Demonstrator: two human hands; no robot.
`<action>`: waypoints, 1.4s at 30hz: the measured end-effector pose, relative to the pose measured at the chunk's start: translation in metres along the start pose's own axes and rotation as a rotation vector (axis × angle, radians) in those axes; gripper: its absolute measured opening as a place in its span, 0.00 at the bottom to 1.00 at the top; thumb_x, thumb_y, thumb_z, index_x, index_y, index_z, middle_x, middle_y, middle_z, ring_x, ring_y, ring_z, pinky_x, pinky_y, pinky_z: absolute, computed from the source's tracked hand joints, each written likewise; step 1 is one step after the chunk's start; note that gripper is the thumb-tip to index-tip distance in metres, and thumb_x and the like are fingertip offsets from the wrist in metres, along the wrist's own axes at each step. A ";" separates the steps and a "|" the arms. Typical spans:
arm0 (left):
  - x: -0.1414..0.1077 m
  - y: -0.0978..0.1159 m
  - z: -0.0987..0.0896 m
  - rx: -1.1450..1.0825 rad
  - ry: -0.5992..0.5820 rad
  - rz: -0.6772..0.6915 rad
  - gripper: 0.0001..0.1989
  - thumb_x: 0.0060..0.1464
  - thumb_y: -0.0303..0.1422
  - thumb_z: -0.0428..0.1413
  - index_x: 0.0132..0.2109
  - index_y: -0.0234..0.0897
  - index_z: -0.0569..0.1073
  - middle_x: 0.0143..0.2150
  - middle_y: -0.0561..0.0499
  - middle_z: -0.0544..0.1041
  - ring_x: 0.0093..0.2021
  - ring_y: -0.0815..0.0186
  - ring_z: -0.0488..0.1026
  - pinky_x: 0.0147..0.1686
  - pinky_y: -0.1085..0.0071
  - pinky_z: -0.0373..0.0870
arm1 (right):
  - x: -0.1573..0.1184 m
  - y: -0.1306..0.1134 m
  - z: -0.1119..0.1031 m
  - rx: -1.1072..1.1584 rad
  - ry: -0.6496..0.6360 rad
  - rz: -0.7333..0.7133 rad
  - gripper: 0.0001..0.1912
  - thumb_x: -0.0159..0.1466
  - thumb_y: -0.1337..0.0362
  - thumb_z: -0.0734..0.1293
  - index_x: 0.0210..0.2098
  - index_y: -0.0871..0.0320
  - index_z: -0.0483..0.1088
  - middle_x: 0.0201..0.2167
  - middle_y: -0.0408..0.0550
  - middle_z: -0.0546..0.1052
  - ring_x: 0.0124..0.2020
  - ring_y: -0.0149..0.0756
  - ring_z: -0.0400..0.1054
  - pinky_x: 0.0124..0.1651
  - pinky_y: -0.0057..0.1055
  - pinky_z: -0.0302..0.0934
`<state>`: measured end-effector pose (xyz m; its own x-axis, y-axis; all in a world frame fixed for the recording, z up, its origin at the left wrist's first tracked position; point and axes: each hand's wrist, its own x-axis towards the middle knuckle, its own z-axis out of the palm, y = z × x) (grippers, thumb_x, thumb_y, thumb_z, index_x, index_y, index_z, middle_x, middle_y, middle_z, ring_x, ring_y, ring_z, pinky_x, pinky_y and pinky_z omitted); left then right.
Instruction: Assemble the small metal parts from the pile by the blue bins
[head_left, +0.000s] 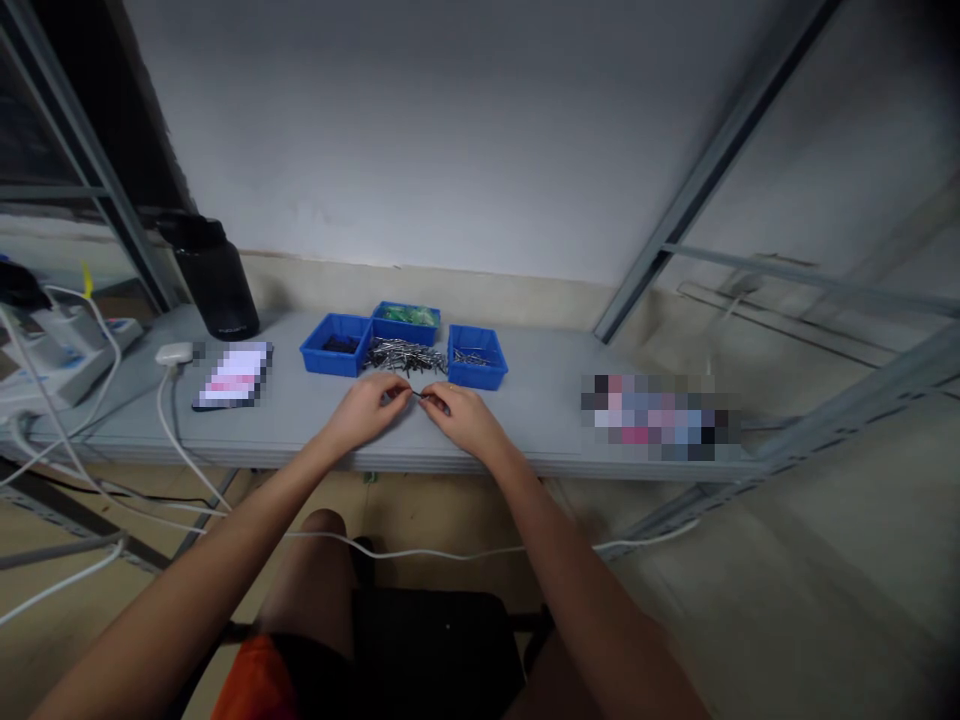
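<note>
My left hand [373,408] and my right hand [459,412] meet over the front of the grey shelf, fingertips pinched. Between them runs a small thin dark rod [417,394], its two ends held one in each hand; its exact kind is too small to tell. Just behind my hands lies a loose pile of thin silvery metal pieces [405,354], some with dark ends. To its left stands a blue bin [319,362] with small black parts inside. A blue bin [480,376] on the right holds a few metal pieces. Behind the pile, another blue bin [385,331] contains green material.
A black bottle [217,285] stands at the back left. Near it lie a blurred phone [234,376] and a white plug [174,353] with its cable. White power strips [67,375] crowd the left end. A blurred item [652,415] lies right; metal posts [697,190] frame the shelf.
</note>
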<state>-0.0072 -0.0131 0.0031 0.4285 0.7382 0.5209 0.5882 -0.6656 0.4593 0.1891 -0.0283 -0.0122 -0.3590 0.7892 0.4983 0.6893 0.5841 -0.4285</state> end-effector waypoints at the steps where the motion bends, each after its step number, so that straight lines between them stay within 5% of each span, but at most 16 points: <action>1: 0.000 0.000 0.000 0.011 -0.007 0.002 0.09 0.60 0.33 0.52 0.39 0.36 0.76 0.37 0.48 0.80 0.36 0.64 0.74 0.39 0.67 0.71 | 0.000 0.000 0.000 0.001 -0.001 0.005 0.05 0.67 0.66 0.64 0.39 0.57 0.73 0.33 0.46 0.76 0.34 0.33 0.68 0.39 0.28 0.58; 9: -0.003 0.004 -0.007 0.144 -0.046 0.064 0.09 0.59 0.34 0.51 0.38 0.37 0.76 0.36 0.47 0.79 0.38 0.62 0.74 0.42 0.65 0.70 | 0.000 -0.003 -0.003 0.022 0.010 0.035 0.07 0.67 0.66 0.63 0.41 0.57 0.73 0.35 0.48 0.77 0.36 0.34 0.70 0.41 0.29 0.60; 12: 0.002 -0.009 -0.033 0.230 0.055 0.032 0.09 0.59 0.34 0.52 0.39 0.38 0.76 0.39 0.47 0.79 0.41 0.61 0.74 0.45 0.65 0.70 | 0.000 -0.002 -0.003 0.046 0.000 0.071 0.09 0.67 0.65 0.63 0.45 0.56 0.72 0.35 0.47 0.78 0.35 0.34 0.70 0.40 0.29 0.61; 15: 0.012 -0.028 -0.068 0.392 0.172 -0.184 0.08 0.59 0.33 0.53 0.41 0.38 0.76 0.41 0.46 0.79 0.42 0.59 0.73 0.45 0.64 0.70 | 0.000 -0.001 -0.001 0.060 -0.030 0.101 0.11 0.66 0.65 0.63 0.48 0.55 0.72 0.34 0.46 0.78 0.35 0.34 0.71 0.40 0.29 0.61; 17: 0.018 -0.036 -0.086 0.529 0.134 -0.309 0.09 0.59 0.33 0.54 0.41 0.34 0.77 0.41 0.44 0.78 0.43 0.56 0.73 0.46 0.59 0.69 | 0.001 0.000 0.000 0.061 -0.050 0.110 0.12 0.66 0.65 0.63 0.48 0.55 0.72 0.34 0.46 0.78 0.35 0.34 0.71 0.40 0.29 0.61; 19: 0.021 -0.036 -0.091 0.642 0.103 -0.297 0.10 0.60 0.33 0.54 0.42 0.31 0.76 0.41 0.41 0.77 0.46 0.52 0.71 0.49 0.55 0.67 | 0.001 0.000 0.001 0.056 -0.052 0.114 0.12 0.66 0.66 0.63 0.48 0.55 0.72 0.34 0.46 0.78 0.35 0.34 0.71 0.41 0.29 0.61; 23: 0.019 -0.019 -0.064 0.637 0.074 -0.020 0.10 0.61 0.33 0.51 0.42 0.34 0.76 0.44 0.42 0.76 0.48 0.54 0.69 0.52 0.58 0.66 | 0.001 0.001 0.003 0.054 -0.040 0.107 0.11 0.66 0.67 0.63 0.47 0.56 0.72 0.34 0.46 0.78 0.35 0.33 0.70 0.41 0.29 0.61; 27: 0.018 0.000 -0.016 0.570 -0.212 0.152 0.10 0.60 0.31 0.50 0.41 0.35 0.76 0.41 0.42 0.75 0.45 0.58 0.71 0.48 0.63 0.68 | 0.000 0.001 0.003 0.044 -0.025 0.092 0.10 0.66 0.67 0.63 0.46 0.57 0.73 0.34 0.46 0.78 0.35 0.33 0.70 0.41 0.28 0.60; 31: 0.027 0.003 0.011 0.530 -0.272 0.069 0.12 0.61 0.31 0.49 0.41 0.33 0.77 0.43 0.40 0.75 0.46 0.56 0.72 0.48 0.62 0.69 | 0.000 0.000 0.003 0.028 -0.031 0.076 0.08 0.66 0.67 0.63 0.43 0.57 0.73 0.34 0.47 0.78 0.35 0.33 0.70 0.40 0.28 0.60; 42: 0.043 -0.006 0.017 0.539 -0.231 -0.141 0.13 0.61 0.27 0.47 0.46 0.33 0.75 0.47 0.39 0.76 0.48 0.57 0.75 0.47 0.64 0.71 | 0.002 0.004 0.005 0.023 -0.036 0.071 0.07 0.65 0.68 0.63 0.40 0.57 0.74 0.34 0.47 0.77 0.35 0.34 0.69 0.40 0.29 0.60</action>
<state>0.0194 0.0248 0.0104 0.4234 0.8603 0.2839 0.8892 -0.4546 0.0518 0.1878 -0.0235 -0.0167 -0.3324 0.8351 0.4383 0.6997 0.5300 -0.4790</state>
